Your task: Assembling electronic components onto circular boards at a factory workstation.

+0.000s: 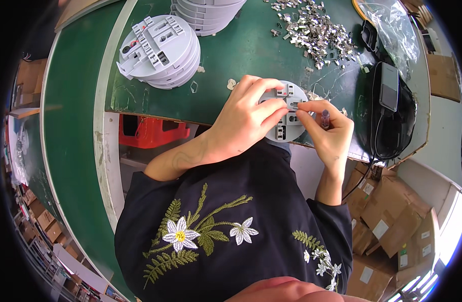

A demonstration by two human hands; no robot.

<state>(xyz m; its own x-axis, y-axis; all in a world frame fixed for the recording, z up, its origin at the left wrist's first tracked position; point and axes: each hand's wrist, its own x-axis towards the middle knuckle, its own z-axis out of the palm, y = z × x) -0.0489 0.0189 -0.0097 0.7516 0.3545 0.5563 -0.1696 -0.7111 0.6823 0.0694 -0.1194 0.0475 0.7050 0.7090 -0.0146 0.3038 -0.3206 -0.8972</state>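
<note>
A round light-grey plastic base (290, 135) with raised slots lies at the table's front edge, between my hands. My left hand (246, 113) is closed over its left side, fingertips on the raised parts. From the right, my right hand (329, 128) reaches in, thumb and forefinger pinched at the middle slots. Whatever sits between those fingertips is too small to make out. A thin tool with a translucent purplish handle (325, 119) is tucked in the curled fingers of that hand; its other end is hidden.
Similar grey bases (163, 50) are stacked at the left, with another stack (208, 15) behind. Small metal clips (319, 35) lie scattered at the back. A black bag (400, 126) carries a grey cabled device (388, 88). Cardboard boxes (387, 211) stand at right; a red bin (153, 132) is below.
</note>
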